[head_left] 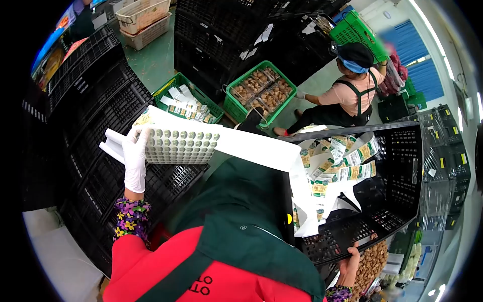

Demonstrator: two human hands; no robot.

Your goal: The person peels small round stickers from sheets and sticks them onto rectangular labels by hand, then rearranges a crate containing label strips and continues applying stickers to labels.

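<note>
1. A sheet of labels [183, 144] spreads across the front of a worker's dark green apron [251, 229], its white face printed with tight rows of small, round, greenish marks and a yellowish print at its upper left corner.
2. A blank white band [256, 144] runs from the sheet toward the rim of a black crate [406, 166] at the worker's right side.
3. Inside the crate, label strips [322, 187] in green, yellow and white lie curled and overlapping, some tilted on edge.
4. The left hand [135, 155], in a white glove, closes on the sheet's left edge, forearm raised from a flowered cuff [132, 217]; white paper [114, 145] curls out just beside it.
5. The right hand [350, 262], bare, is low at the crate's near side, fingers bent around its edge, the arm mostly out of view.
6. Beyond, mushrooms [261, 88] fill packs in a green crate [233, 104].
</note>
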